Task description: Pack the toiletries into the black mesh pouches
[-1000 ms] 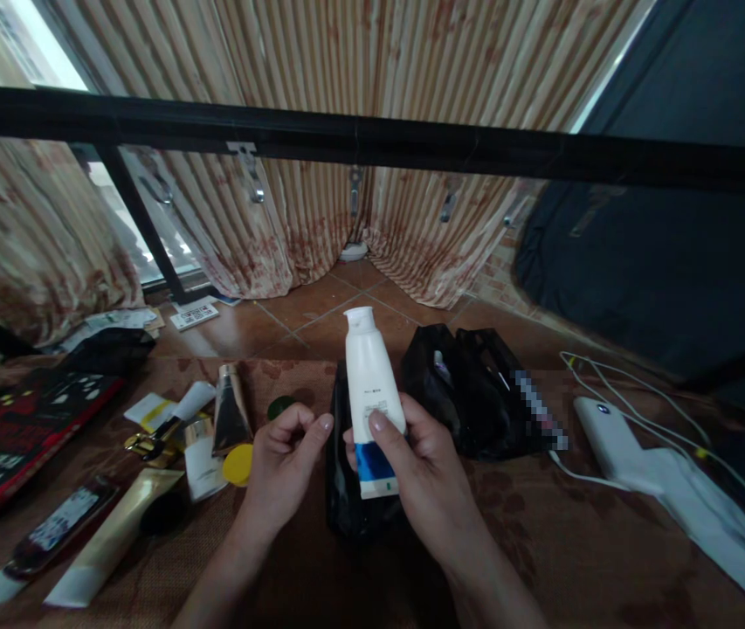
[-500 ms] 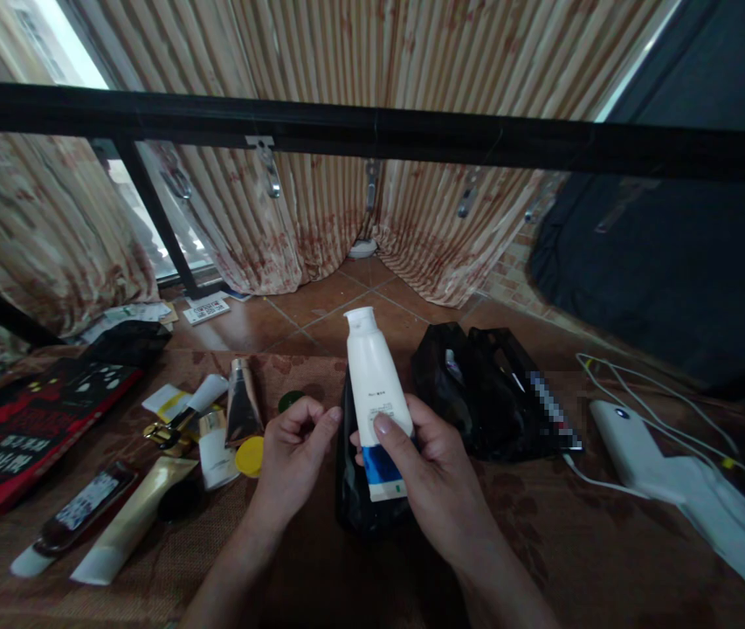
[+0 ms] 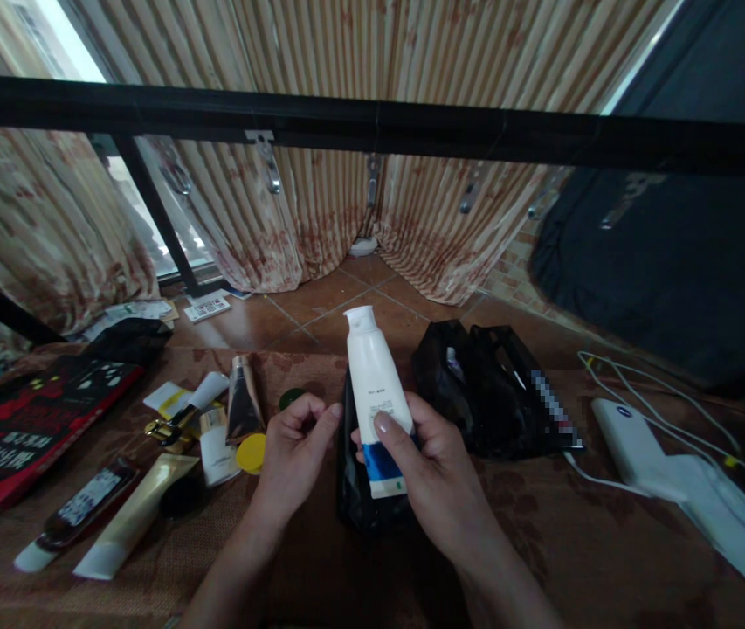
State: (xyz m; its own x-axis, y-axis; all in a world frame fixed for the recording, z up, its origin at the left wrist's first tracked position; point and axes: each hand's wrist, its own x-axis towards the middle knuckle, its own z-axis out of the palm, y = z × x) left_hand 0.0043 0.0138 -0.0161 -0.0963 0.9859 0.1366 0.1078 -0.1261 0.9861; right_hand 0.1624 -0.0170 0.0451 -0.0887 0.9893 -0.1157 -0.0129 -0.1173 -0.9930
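Note:
My right hand (image 3: 431,476) grips a white tube with a blue band (image 3: 375,393), cap end pointing up and away, thumb across its front. My left hand (image 3: 297,459) hovers just left of the tube, fingers loosely curled with nothing visible in them. A black plastic bag (image 3: 355,498) lies flat under the tube on the brown patterned table (image 3: 575,542). Several cosmetic tubes lie to the left: a bronze one (image 3: 242,409), a small white one (image 3: 217,450), a cream one (image 3: 127,530) and a dark one (image 3: 77,507). A yellow cap (image 3: 252,454) lies beside my left hand.
Another crumpled black bag (image 3: 483,393) sits right of the tube. A white power bank (image 3: 634,450) with cables lies at the far right. A red and black box (image 3: 24,428) is at the left. A black metal rail (image 3: 372,131) crosses overhead before striped curtains.
The hands and tube have hardly moved. The view has shifted slightly, so the things on the table sit a little further right than one second ago.

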